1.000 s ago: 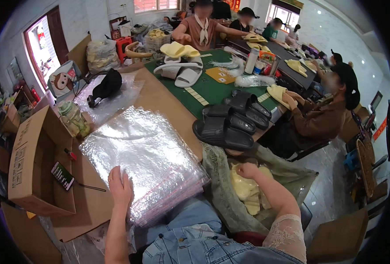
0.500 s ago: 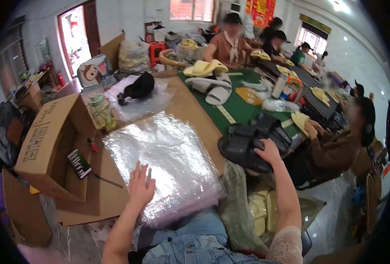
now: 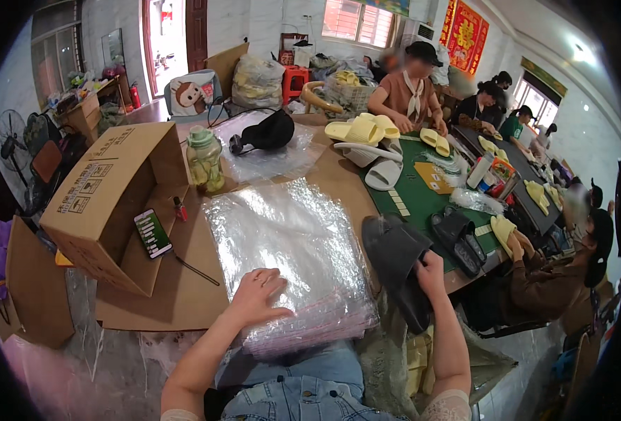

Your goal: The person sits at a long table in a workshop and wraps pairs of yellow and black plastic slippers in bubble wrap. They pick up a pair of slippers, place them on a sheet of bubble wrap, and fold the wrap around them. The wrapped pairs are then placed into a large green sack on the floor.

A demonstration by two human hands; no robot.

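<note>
My right hand point(image 3: 430, 274) is closed around the side of a dark slide sandal point(image 3: 396, 256), lifted at the right edge of the bag stack; a second sole may be behind it, but I cannot tell. My left hand point(image 3: 260, 296) lies with fingers stretched out on a stack of clear plastic bags point(image 3: 296, 231) in front of me. More black slides point(image 3: 459, 238) rest on the green mat point(image 3: 412, 158), beyond my right hand.
To the left, a cardboard box point(image 3: 107, 182) lies on its side with a phone point(image 3: 154, 234) in it. Behind stand a glass jar point(image 3: 205, 165) and a black cap-like item point(image 3: 268, 131). Yellow slides point(image 3: 363, 130) sit farther back. A sack point(image 3: 419, 358) hangs at right. Co-workers sit at right.
My right hand has picked up a dark slide from the black ones and brought it toward me. My left hand still rests on the bags. The view has turned left.
</note>
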